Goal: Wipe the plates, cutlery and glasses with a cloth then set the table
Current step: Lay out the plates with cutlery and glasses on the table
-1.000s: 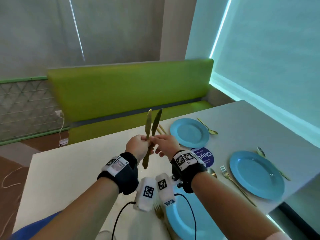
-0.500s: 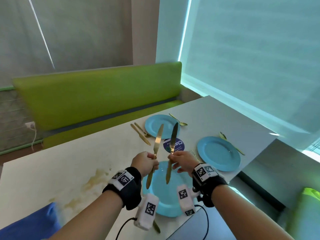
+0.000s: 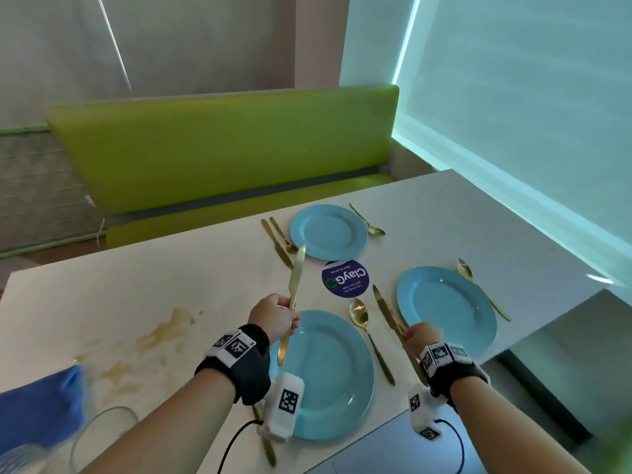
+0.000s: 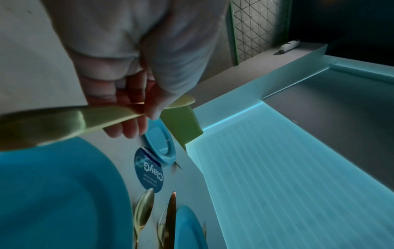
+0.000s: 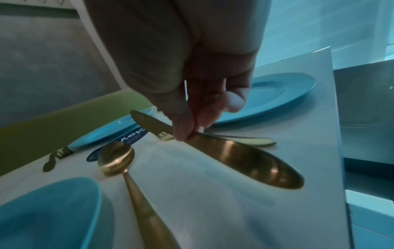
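My left hand (image 3: 278, 316) grips a gold knife (image 3: 294, 282) by the handle and holds it upright over the near blue plate (image 3: 328, 388); the left wrist view shows the fingers (image 4: 132, 118) curled round this knife (image 4: 64, 121). My right hand (image 3: 412, 335) pinches a second gold knife (image 3: 381, 301) low at the table, its blade pointing away, just left of the right blue plate (image 3: 446, 304). In the right wrist view this knife (image 5: 245, 160) lies over a fork (image 5: 164, 136). A gold spoon (image 3: 359, 314) lies between the near plate and the knife.
A far blue plate (image 3: 328, 231) has a knife and fork on its left and a spoon on its right. A round purple sticker (image 3: 345, 278) marks the table's middle. A brown stain (image 3: 160, 336), a blue cloth (image 3: 37, 405) and a glass (image 3: 99, 436) are at the left. A green bench (image 3: 222, 148) stands behind.
The two knives were held upright together; my hands have parted. The right hand has lowered its knife to the table beside the right plate. The left still holds its knife upright.
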`<state>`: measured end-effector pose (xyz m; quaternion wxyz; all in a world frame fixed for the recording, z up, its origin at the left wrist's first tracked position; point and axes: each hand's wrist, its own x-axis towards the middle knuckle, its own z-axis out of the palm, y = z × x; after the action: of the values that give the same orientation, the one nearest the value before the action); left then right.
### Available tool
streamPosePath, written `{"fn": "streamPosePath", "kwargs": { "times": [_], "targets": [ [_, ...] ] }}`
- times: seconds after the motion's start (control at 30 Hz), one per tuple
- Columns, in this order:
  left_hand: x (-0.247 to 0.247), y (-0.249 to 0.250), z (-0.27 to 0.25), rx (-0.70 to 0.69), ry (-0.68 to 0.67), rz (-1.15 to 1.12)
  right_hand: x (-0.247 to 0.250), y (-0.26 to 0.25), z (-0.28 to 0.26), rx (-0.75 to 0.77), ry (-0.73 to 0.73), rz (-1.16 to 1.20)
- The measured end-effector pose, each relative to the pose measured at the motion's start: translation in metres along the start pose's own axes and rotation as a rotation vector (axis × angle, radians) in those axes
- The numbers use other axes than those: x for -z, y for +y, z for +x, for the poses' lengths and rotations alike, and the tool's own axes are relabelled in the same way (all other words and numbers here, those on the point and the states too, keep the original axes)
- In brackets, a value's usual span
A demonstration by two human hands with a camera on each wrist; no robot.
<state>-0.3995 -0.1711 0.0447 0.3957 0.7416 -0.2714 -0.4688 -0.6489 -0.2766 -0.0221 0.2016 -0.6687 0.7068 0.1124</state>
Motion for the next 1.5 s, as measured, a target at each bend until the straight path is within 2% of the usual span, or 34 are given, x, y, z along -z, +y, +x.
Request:
{"fn": "streamPosePath", "kwargs": {
  "times": [0.33, 0.63, 0.93, 1.03, 1.17, 1.27, 1.37, 1.5],
  "targets": [
    [-0.011, -0.009, 0.006, 0.052, 0.041, -0.017, -0.014, -0.011, 0.015, -0.004, -0.022, 0.032],
    [-0.010, -0.014, 0.008, 0.075, 0.051, -0.019, -0.010, -0.016, 0.017, -0.047, 0.031, 0.041],
    [-0.011, -0.013, 0.009, 0.090, 0.046, -0.030, -0.005, -0.017, 0.012, -0.027, 0.045, 0.042],
    [-0.012, -0.011, 0.003, 0.098, 0.035, -0.055, 0.007, -0.023, 0.004, 0.058, 0.039, 0.084],
    [-0.012, -0.010, -0.012, 0.103, -0.026, -0.139, 0.023, -0.047, -0.033, 0.310, 0.020, 0.280],
    [-0.007, -0.010, -0.028, 0.113, -0.124, -0.239, 0.023, -0.075, -0.075, 0.465, -0.084, 0.421],
    [0.003, -0.018, -0.045, 0.103, -0.202, -0.242, 0.011, -0.099, -0.112, 0.512, -0.174, 0.527],
    [0.024, -0.036, -0.068, 0.084, -0.201, -0.244, -0.009, -0.116, -0.148, 0.524, -0.173, 0.589]
  ]
}}
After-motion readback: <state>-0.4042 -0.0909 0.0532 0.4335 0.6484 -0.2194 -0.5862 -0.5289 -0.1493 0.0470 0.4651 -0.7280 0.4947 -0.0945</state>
